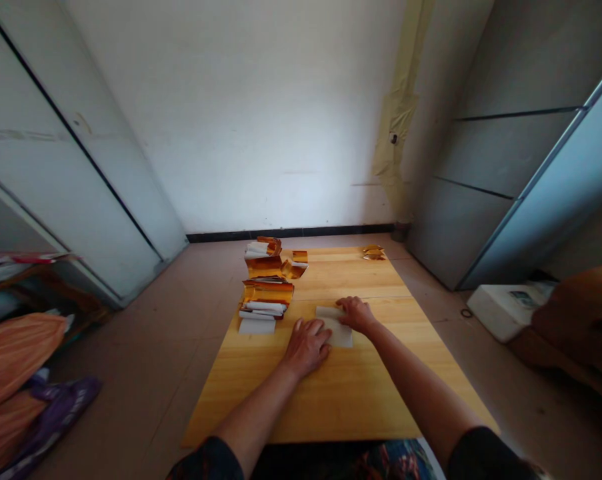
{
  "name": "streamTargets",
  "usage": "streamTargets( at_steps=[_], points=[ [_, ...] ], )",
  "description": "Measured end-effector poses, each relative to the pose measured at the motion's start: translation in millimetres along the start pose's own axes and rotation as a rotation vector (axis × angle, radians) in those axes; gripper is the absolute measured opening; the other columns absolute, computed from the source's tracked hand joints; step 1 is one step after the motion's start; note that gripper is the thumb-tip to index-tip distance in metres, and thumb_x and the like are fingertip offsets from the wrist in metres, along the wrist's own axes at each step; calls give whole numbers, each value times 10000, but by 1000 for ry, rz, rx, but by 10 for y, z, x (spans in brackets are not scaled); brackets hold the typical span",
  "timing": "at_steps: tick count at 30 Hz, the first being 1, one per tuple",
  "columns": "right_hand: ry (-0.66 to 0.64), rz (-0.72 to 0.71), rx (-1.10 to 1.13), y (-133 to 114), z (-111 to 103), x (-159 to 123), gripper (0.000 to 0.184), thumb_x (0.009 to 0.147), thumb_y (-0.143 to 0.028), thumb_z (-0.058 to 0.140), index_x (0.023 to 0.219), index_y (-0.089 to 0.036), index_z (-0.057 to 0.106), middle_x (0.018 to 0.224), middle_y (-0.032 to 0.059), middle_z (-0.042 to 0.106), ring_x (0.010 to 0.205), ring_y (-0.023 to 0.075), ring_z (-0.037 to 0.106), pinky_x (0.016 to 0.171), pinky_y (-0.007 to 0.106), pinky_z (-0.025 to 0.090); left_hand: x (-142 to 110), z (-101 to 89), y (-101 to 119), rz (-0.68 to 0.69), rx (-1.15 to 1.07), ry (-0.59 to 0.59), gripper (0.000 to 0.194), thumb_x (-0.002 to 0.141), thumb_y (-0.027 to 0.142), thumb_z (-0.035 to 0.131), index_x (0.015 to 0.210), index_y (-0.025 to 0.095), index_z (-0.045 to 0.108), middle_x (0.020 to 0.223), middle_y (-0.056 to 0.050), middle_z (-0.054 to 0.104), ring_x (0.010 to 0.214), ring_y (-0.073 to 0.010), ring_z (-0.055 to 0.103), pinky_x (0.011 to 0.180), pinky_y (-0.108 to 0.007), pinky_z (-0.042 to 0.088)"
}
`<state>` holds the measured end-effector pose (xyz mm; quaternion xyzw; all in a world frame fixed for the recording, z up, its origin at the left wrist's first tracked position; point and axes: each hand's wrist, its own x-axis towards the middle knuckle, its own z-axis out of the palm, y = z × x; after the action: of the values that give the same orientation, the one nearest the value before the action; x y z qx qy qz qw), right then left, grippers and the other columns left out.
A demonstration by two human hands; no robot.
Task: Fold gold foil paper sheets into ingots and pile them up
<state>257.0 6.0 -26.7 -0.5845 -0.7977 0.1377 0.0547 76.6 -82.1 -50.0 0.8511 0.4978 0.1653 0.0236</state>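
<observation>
A pale sheet of paper (339, 334) lies on the wooden table, white side up, with its upper edge partly folded or raised. My left hand (307, 348) rests on its left edge, palm down, with the fingers lying fairly flat. At the sheet's upper right, my right hand (357, 315) has curled fingers and thumb closed on the edge. Left of my hands sit stacks of gold foil paper (268, 292) with white backs, some curling. Two small folded gold pieces (373, 253) are at the far right corner.
The wooden table (351, 407) reaches toward a white wall (261, 133). A grey refrigerator-like cabinet (485, 173) stands at right, near a white box (505, 310). Orange cloth (21, 353) and a purple bag (63, 417) are at left.
</observation>
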Motion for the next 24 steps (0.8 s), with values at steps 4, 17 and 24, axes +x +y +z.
streamTargets(
  at_steps=[4,17,24],
  points=[
    [-53,-57,-67,-3,-37,113,330,672,-188,616,997,-238,643,1054,54,644,976,215,546,773,307,382,-15,19,-5,-17,-13,9,326,808,297,589,1133,290,568,1179,-65,540,1128,-237,472,1015,-512,263],
    [59,-420,-190,42,41,-68,226,855,-180,468,932,-210,678,901,64,623,873,176,532,754,264,349,-29,32,-4,-21,-5,24,338,818,332,577,1155,310,564,1191,-64,535,1113,-238,479,1031,-546,229],
    [47,-517,-236,77,82,-159,333,908,-256,449,1210,-313,576,956,52,578,859,164,509,762,270,334,-48,41,-14,-8,2,30,357,818,322,572,1174,313,551,1202,-46,530,1118,-221,486,1086,-548,155]
  ],
)
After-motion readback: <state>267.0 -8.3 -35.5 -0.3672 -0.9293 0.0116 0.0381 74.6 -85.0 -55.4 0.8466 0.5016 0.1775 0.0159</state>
